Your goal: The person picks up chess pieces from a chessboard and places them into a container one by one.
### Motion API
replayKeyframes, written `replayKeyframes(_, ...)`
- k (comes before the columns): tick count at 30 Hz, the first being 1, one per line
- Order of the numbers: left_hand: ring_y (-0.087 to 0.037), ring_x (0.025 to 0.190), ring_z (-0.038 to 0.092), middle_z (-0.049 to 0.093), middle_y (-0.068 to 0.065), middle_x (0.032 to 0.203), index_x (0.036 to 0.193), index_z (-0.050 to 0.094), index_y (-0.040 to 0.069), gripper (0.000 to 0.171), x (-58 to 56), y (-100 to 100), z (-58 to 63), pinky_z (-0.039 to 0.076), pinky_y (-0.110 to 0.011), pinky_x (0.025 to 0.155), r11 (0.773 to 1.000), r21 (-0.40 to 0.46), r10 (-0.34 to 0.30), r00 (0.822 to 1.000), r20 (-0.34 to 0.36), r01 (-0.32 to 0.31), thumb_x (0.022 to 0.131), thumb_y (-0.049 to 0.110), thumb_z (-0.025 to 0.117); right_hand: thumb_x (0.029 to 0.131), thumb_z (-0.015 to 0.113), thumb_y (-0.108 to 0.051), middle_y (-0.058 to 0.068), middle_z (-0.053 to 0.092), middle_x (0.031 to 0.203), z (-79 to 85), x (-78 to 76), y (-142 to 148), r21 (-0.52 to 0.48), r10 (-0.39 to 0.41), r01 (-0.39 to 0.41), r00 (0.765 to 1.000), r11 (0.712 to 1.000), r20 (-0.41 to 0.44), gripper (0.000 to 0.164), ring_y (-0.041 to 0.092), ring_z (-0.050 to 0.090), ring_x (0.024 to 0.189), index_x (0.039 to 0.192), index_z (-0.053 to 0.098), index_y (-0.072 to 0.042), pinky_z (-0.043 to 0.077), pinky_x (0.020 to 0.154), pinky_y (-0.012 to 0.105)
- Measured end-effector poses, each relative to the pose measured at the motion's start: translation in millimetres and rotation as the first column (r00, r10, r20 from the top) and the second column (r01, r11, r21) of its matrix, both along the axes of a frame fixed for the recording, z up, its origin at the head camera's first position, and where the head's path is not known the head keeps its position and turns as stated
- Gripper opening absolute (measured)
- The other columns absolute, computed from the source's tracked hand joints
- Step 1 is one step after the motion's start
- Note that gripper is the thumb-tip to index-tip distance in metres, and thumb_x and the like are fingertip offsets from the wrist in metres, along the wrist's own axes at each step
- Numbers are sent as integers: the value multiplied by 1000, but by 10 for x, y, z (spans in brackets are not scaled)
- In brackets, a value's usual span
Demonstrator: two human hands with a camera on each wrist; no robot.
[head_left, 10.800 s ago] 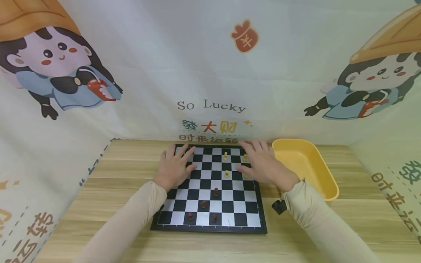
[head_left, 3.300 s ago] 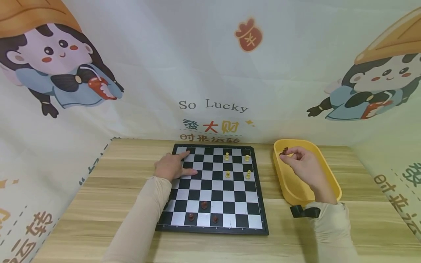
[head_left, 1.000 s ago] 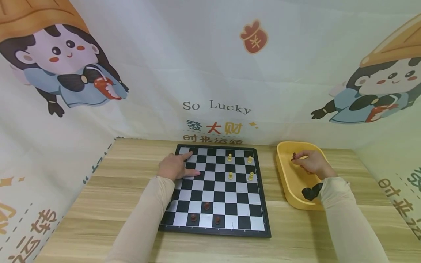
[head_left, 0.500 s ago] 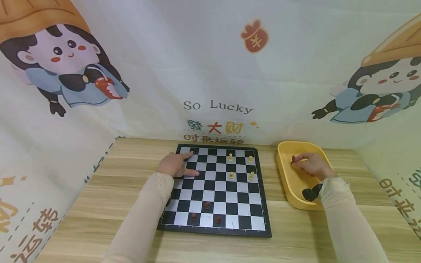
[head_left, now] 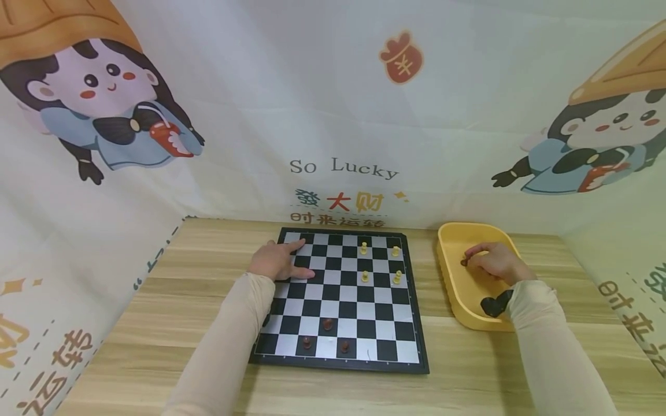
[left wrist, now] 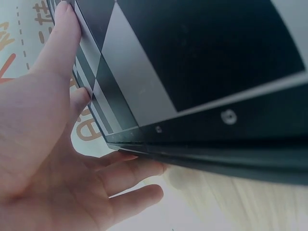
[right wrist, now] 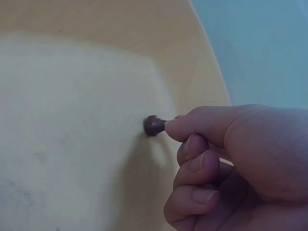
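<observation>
Over the yellow plastic tray [head_left: 460,297], my right hand [head_left: 494,261] pinches a dark red chess piece [right wrist: 154,126] between thumb and forefinger. Its other fingers are curled under in the right wrist view. My left hand [head_left: 274,263] lies at the left edge of the black-and-white chessboard [head_left: 330,293], forefinger and thumb spread straight across the squares. In the left wrist view, its other fingers [left wrist: 137,195] sit along the board's side. Three dark red pieces, such as the front-middle piece [head_left: 345,346], stand near the front of the board. Several pale yellow pieces [head_left: 365,277] stand at its back right.
A light wooden table [head_left: 208,323] carries the board and the tray. Behind it hangs a white printed cloth [head_left: 333,115], which also covers both sides. A black strap [head_left: 496,304] hangs at my right wrist over the tray.
Both hands were on the board at first. My right hand has since taken one red piece from the middle and brought it over the tray, lately tilting it lower. The left hand stays put.
</observation>
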State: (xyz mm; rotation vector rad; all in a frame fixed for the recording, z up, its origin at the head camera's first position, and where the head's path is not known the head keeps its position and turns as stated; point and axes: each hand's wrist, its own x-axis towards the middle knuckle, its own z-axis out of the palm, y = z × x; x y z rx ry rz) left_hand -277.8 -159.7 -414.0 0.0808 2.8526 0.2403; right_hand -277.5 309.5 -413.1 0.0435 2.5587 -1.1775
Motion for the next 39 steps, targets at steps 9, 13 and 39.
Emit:
replayKeyframes(9, -48, 147, 37, 42, -23, 159, 160, 35, 28, 97, 3, 12, 1, 43, -54, 112, 1000, -4, -12, 1000, -10, 12, 80, 68, 74, 101, 57, -17, -11, 39, 55, 153, -8, -4, 20, 3, -2, 999, 1000, -41, 46, 6, 34, 47, 138, 49, 11, 35, 51, 25)
replayKeyframes(13, -47, 145, 40, 44, -23, 158, 159, 36, 28, 97, 19, 26, -5, 45, -53, 111, 1000, -3, -16, 1000, -19, 16, 79, 68, 75, 102, 56, -20, -10, 41, 58, 225, 22, -55, 16, 10, -9, 998, 1000, -63, 47, 6, 34, 48, 139, 50, 7, 38, 54, 28)
replayKeyframes(39, -50, 145, 39, 42, -29, 156, 159, 37, 28, 99, 26, -4, 26, 47, -54, 109, 1000, -4, -15, 1000, -26, 15, 78, 68, 75, 98, 67, -24, 0, 50, 69, 686, 370, -1147, 129, 257, -225, 901, 966, -351, 23, 16, 44, 59, 114, 72, -8, 35, 55, 27)
